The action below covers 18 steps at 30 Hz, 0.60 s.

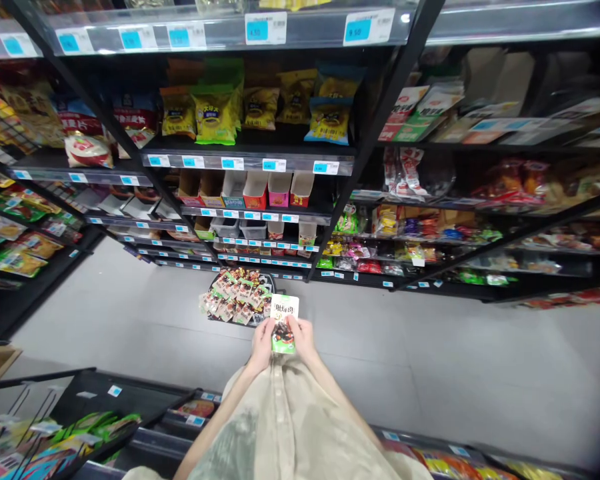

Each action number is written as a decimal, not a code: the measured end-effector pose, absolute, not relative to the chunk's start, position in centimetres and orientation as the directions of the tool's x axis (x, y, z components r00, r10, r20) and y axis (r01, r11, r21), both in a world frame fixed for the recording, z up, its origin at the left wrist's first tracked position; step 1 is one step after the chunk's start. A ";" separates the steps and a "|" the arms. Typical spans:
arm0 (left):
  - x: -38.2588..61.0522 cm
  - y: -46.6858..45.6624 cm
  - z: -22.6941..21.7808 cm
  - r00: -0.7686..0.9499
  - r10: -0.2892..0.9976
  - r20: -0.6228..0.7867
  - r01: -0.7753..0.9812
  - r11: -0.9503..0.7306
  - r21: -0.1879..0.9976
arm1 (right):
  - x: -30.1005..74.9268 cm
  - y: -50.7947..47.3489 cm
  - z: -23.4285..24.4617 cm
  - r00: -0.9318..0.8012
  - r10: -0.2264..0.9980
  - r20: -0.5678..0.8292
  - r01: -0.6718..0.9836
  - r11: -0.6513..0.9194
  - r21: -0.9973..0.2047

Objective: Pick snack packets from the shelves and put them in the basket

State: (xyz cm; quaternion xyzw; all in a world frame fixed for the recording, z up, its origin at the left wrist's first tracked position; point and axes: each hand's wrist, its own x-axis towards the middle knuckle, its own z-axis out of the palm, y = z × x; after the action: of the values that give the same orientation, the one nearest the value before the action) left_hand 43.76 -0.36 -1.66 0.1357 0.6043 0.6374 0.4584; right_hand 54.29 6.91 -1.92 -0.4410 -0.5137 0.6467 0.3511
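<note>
Above the pale grey floor (pixel 360 347), in front of your beige button-front shirt (pixel 300 413), your left hand (pixel 263 339) and right hand (pixel 303 335) pinched a flat white-and-green printed plastic packet (pixel 283 329) by its opposite side edges, thumbs on the face. Your grip was narrow, closed on the packet. Just beyond, a black-rimmed container (pixel 275 283) carried heaped, similar-looking packets (pixel 239 297) before black shelving (pixel 370 133). The step in hand appeared to be a two-handed hold; any next move likely called for even edge pressure.
</note>
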 end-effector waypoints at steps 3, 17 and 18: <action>43.7 -0.3 -2.1 -0.545 0.757 -0.361 -0.395 0.147 0.907 | 54.4 7.1 -2.2 -0.356 0.914 -0.195 0.002 -0.208 -0.978; 43.7 0.1 -1.0 -0.523 0.727 -0.446 -0.509 0.153 0.847 | 54.7 7.1 -2.8 -0.332 0.904 -0.270 -0.066 -0.308 -0.949; 43.7 0.1 -0.9 -0.512 0.727 -0.458 -0.536 0.146 0.832 | 54.7 7.1 -2.7 -0.330 0.902 -0.278 -0.075 -0.318 -0.945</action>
State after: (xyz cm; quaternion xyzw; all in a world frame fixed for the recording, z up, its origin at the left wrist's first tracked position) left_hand 43.68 0.06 -0.90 0.0825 0.5797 0.6480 0.4871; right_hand 54.65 7.11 -2.71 -0.4516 -0.4579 0.6747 0.3620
